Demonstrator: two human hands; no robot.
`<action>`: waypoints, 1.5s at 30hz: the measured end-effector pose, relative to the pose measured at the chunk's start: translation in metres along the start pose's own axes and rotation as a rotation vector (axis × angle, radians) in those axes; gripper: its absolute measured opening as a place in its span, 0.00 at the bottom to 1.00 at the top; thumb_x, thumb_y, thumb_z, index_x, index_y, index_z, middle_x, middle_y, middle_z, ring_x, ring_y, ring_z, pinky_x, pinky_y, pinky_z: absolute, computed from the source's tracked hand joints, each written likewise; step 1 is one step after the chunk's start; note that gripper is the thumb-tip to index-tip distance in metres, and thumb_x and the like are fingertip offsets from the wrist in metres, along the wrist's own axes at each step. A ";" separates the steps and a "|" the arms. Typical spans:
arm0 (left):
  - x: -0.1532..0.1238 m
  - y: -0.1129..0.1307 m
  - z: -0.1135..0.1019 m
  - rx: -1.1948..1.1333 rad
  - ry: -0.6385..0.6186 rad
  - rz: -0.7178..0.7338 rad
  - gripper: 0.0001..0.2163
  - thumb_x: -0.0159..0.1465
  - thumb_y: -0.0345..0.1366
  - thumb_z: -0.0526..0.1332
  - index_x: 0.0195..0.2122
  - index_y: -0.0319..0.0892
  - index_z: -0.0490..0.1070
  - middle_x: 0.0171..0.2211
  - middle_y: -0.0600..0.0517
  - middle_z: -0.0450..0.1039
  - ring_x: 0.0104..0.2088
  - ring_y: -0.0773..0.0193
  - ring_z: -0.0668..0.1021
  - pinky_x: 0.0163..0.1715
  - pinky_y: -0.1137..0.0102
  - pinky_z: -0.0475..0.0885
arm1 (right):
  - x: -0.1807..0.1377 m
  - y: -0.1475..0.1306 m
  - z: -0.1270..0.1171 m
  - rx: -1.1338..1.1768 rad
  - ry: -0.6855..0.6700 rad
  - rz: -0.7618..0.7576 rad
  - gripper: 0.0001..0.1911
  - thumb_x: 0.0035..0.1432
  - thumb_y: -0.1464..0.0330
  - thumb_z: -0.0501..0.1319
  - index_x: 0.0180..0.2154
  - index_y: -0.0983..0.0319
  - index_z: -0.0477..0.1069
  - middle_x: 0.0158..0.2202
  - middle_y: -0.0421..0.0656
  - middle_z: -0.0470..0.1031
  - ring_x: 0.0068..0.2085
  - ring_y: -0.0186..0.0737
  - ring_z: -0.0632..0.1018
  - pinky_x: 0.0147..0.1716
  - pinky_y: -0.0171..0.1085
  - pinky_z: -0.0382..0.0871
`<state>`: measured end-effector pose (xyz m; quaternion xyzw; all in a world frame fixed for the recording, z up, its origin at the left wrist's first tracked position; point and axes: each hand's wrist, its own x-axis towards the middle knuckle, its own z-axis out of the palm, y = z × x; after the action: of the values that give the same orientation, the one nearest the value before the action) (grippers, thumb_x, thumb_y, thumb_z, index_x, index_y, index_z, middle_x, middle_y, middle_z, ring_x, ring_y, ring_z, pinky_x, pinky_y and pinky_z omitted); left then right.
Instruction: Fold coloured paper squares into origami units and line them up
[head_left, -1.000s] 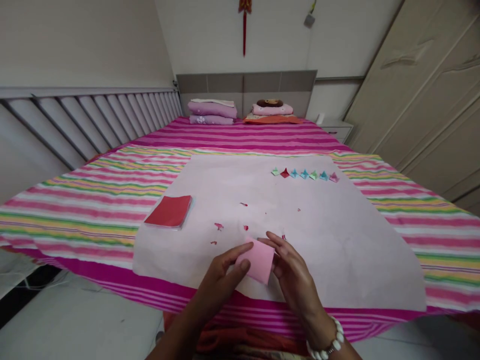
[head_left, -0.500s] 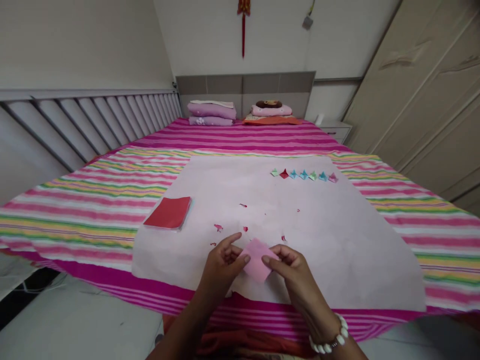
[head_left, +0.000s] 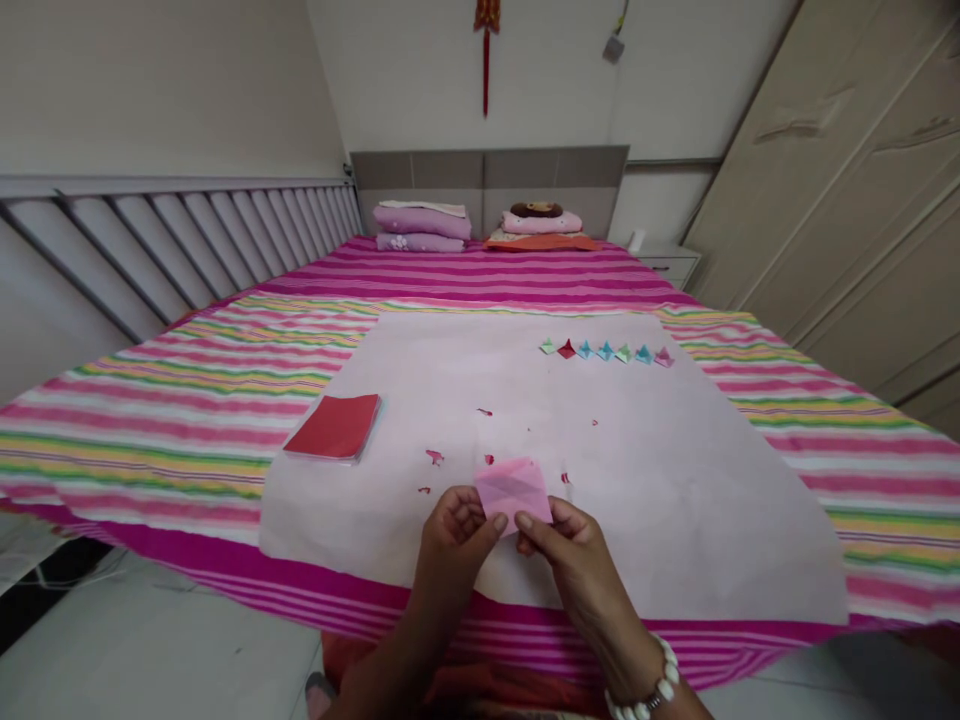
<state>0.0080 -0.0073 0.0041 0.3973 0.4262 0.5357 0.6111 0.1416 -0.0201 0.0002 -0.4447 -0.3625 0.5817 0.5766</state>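
Note:
A small piece of pink paper (head_left: 514, 484) with visible creases is held up between both hands, just over the near part of a large white sheet (head_left: 675, 530). My left hand (head_left: 459, 530) pinches its lower left edge, the thumb on top and the other fingers curled behind. My right hand (head_left: 564, 535), with a white bead bracelet on the wrist, grips the lower right corner in the same way. The two thumbs nearly meet at the bottom edge. Several red paper scraps (head_left: 434, 457) lie on the sheet beyond the hands.
A stack of square paper with red on top (head_left: 334, 427) lies at the sheet's left edge. Several small folded paper pieces (head_left: 606, 350) form a row at the far right. Beneath is a bed with a striped cover (head_left: 187, 400); folded bedding (head_left: 422, 222) sits by the headboard.
The pink paper has been turned from a diamond to a squarer position and raised slightly away from me. My left fingers, partly extended before, are now curled behind it.

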 end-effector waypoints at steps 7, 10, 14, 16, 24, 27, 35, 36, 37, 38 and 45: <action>0.000 0.012 -0.009 0.208 0.038 0.275 0.29 0.48 0.31 0.70 0.50 0.48 0.62 0.53 0.45 0.67 0.46 0.58 0.76 0.44 0.65 0.69 | 0.001 -0.005 -0.008 -0.166 -0.031 -0.043 0.12 0.47 0.61 0.70 0.28 0.63 0.77 0.17 0.39 0.74 0.21 0.33 0.71 0.25 0.33 0.64; 0.003 0.021 -0.018 0.425 -0.060 0.391 0.18 0.52 0.30 0.68 0.44 0.46 0.69 0.57 0.44 0.63 0.55 0.53 0.69 0.48 0.64 0.67 | 0.000 -0.003 -0.009 -0.192 -0.042 -0.042 0.12 0.48 0.61 0.69 0.28 0.63 0.76 0.17 0.39 0.74 0.21 0.33 0.71 0.25 0.32 0.64; 0.009 0.022 -0.024 0.409 -0.178 0.357 0.11 0.54 0.30 0.66 0.39 0.44 0.73 0.54 0.44 0.67 0.54 0.54 0.69 0.46 0.65 0.69 | -0.003 -0.004 -0.007 -0.195 -0.076 -0.012 0.13 0.48 0.60 0.69 0.28 0.64 0.76 0.18 0.39 0.75 0.21 0.33 0.72 0.24 0.31 0.64; 0.011 0.020 -0.024 0.287 -0.220 0.258 0.08 0.53 0.30 0.66 0.36 0.42 0.74 0.52 0.44 0.69 0.50 0.55 0.73 0.42 0.67 0.70 | -0.003 -0.004 -0.007 -0.188 -0.094 -0.001 0.13 0.48 0.61 0.69 0.28 0.64 0.75 0.18 0.39 0.75 0.21 0.32 0.72 0.24 0.31 0.64; 0.006 0.026 -0.023 0.242 -0.274 0.046 0.05 0.55 0.30 0.63 0.32 0.42 0.79 0.30 0.52 0.77 0.32 0.65 0.76 0.33 0.72 0.70 | -0.001 0.001 -0.016 -0.149 -0.090 -0.031 0.08 0.48 0.66 0.70 0.29 0.63 0.75 0.18 0.38 0.75 0.21 0.31 0.71 0.25 0.30 0.63; 0.004 0.030 -0.024 0.287 -0.329 0.106 0.09 0.57 0.28 0.59 0.31 0.43 0.79 0.32 0.51 0.77 0.34 0.65 0.76 0.34 0.71 0.69 | -0.001 0.000 -0.016 -0.099 -0.104 -0.036 0.07 0.47 0.67 0.69 0.30 0.63 0.76 0.18 0.38 0.75 0.21 0.31 0.72 0.25 0.30 0.64; -0.002 0.036 -0.024 0.301 -0.408 0.076 0.08 0.57 0.31 0.60 0.34 0.41 0.79 0.32 0.50 0.74 0.34 0.64 0.74 0.33 0.71 0.68 | -0.003 -0.005 -0.012 -0.047 -0.083 -0.029 0.05 0.46 0.70 0.67 0.30 0.63 0.76 0.18 0.38 0.75 0.20 0.31 0.73 0.25 0.30 0.65; -0.002 0.036 -0.023 0.300 -0.395 0.065 0.07 0.57 0.33 0.61 0.34 0.40 0.78 0.32 0.50 0.74 0.33 0.64 0.74 0.33 0.71 0.68 | -0.004 -0.005 -0.012 -0.049 -0.084 -0.028 0.06 0.46 0.70 0.68 0.30 0.63 0.76 0.18 0.38 0.75 0.21 0.32 0.73 0.25 0.30 0.65; -0.002 0.036 -0.023 0.299 -0.365 0.053 0.06 0.57 0.34 0.62 0.33 0.40 0.78 0.31 0.50 0.73 0.33 0.65 0.74 0.32 0.71 0.68 | -0.004 -0.005 -0.012 -0.052 -0.087 -0.026 0.06 0.46 0.70 0.68 0.30 0.63 0.76 0.19 0.38 0.75 0.21 0.32 0.73 0.25 0.30 0.65; -0.002 0.035 -0.022 0.295 -0.318 0.041 0.06 0.56 0.36 0.64 0.33 0.39 0.77 0.30 0.51 0.73 0.31 0.65 0.74 0.32 0.71 0.68 | -0.005 -0.005 -0.013 -0.056 -0.094 -0.025 0.06 0.47 0.69 0.68 0.30 0.63 0.76 0.19 0.38 0.75 0.21 0.32 0.73 0.25 0.31 0.65; 0.002 0.028 -0.020 0.225 -0.212 0.067 0.25 0.52 0.31 0.69 0.51 0.48 0.66 0.52 0.47 0.70 0.30 0.69 0.77 0.28 0.74 0.70 | -0.005 0.000 -0.015 -0.060 -0.129 -0.034 0.04 0.49 0.69 0.66 0.30 0.62 0.75 0.19 0.38 0.76 0.22 0.31 0.72 0.26 0.30 0.65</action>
<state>-0.0200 -0.0020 0.0239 0.5316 0.4030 0.4597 0.5863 0.1552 -0.0264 -0.0040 -0.4171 -0.4237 0.5881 0.5483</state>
